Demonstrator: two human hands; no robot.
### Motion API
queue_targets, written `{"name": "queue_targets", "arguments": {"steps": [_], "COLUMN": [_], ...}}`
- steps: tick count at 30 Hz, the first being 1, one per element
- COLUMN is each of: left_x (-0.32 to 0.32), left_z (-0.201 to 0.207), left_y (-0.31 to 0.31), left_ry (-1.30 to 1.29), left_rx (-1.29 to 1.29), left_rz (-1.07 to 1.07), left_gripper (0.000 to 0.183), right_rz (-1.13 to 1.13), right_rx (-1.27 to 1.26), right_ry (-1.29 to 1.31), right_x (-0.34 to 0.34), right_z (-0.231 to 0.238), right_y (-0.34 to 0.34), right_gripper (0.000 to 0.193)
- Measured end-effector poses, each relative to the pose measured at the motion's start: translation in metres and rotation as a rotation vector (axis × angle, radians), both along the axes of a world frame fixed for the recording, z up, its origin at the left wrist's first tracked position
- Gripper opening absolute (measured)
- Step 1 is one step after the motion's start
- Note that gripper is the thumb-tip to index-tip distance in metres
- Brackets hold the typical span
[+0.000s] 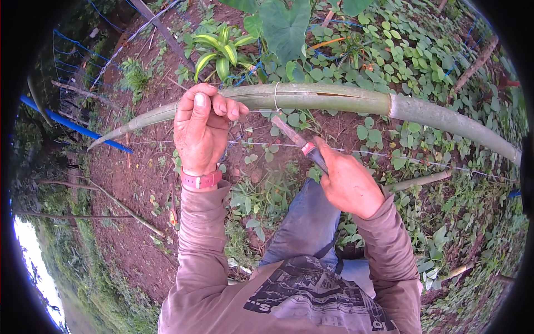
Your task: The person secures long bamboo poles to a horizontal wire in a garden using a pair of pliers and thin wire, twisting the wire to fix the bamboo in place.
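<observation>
A long green bamboo pole (334, 99) lies across in front of me, split along part of its length. Around it runs a loop of thin cord (276, 96), and a strand stretches from that loop toward my left hand (203, 125). That hand is closed at the pole's near side, finger and thumb pinching the strand. My right hand (349, 181) is wrapped round the handle of a knife (292, 132). Its worn, dirty blade points up and left, with the tip just below the loop.
Behind the pole grow broad-leaved plants (285, 30) and a striped-leaf plant (223, 51). A wire (356, 151) runs across below the pole. Left, a blue pipe (78, 125) and thin branches (125, 209) cross bare soil. Ground vines (445, 217) cover the right side.
</observation>
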State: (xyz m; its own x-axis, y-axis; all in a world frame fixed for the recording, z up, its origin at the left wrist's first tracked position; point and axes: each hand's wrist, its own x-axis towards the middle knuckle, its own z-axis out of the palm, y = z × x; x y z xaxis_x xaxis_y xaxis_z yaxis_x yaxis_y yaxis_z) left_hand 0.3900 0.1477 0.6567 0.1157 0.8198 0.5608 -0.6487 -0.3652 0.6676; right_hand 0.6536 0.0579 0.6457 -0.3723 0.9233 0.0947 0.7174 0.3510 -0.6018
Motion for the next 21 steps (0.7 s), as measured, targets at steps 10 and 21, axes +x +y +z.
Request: {"name": "queue_targets", "arguments": {"steps": [10, 21], "left_x": [0.002, 0.000], "left_z": [0.002, 0.000], "left_y": [0.003, 0.002], "left_ry": [0.011, 0.061], "left_rx": [-0.001, 0.018], "left_rz": [0.016, 0.023], "left_gripper": [0.021, 0.022], "right_rz": [0.290, 0.296], "right_rx": [-0.645, -0.635], "right_ry": [1.510, 1.594], "right_x": [-0.079, -0.098], "right_z": [-0.095, -0.095], "right_y": [-0.005, 0.002], "right_gripper": [0.063, 0.060]}}
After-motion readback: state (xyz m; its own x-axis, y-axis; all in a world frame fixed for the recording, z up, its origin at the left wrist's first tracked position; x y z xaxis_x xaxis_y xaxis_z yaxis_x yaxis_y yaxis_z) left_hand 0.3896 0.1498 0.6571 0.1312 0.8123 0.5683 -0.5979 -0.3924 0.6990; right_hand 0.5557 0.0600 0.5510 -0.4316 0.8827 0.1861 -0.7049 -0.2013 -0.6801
